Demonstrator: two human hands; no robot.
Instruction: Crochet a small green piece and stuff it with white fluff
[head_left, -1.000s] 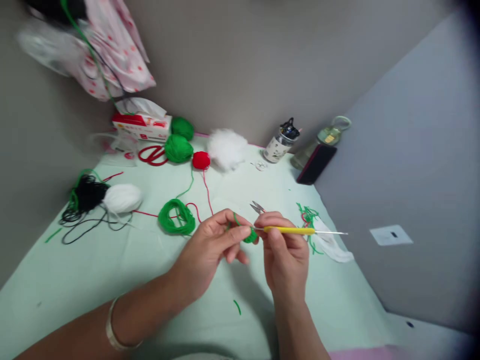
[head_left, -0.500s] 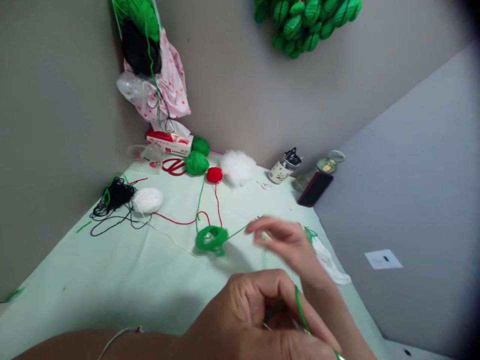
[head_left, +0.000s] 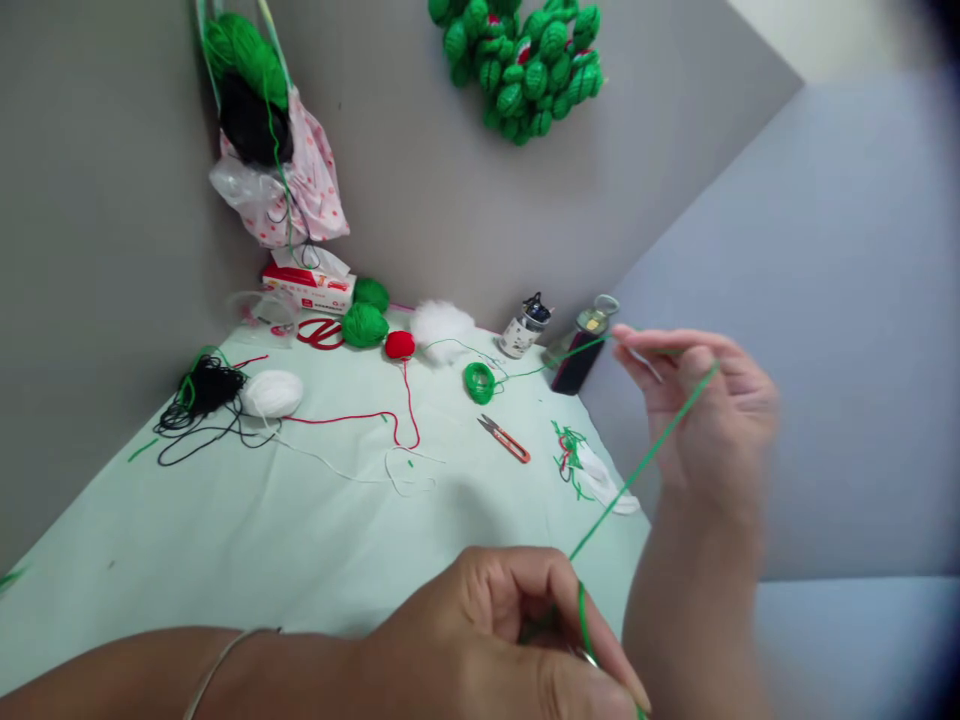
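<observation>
My left hand (head_left: 510, 630), low in the middle of the view, is closed around green yarn (head_left: 641, 465) that loops over a finger. A small metallic glint shows between its fingers; the rest of what it holds is hidden. Raised at the right, my right hand (head_left: 709, 430) pinches the same strand, which runs taut down toward the left hand. From the right fingertips the yarn also stretches left to a small green yarn ring (head_left: 478, 383) on the table. Orange-handled thread snips (head_left: 506, 440) lie just in front of that ring.
Along the back of the table (head_left: 225, 540) are green yarn balls (head_left: 365, 325), a red ball (head_left: 400, 345), white stuffing (head_left: 442, 328), a jar (head_left: 523, 328) and red scissors (head_left: 321, 333). White yarn (head_left: 274, 393) and tangled black yarn (head_left: 206, 390) lie left; scraps (head_left: 574, 455) lie right.
My right hand has risen and moved right, drawing out the green strand. The green ring has shifted back and right, and the snips show now. My left hand keeps its grip.
</observation>
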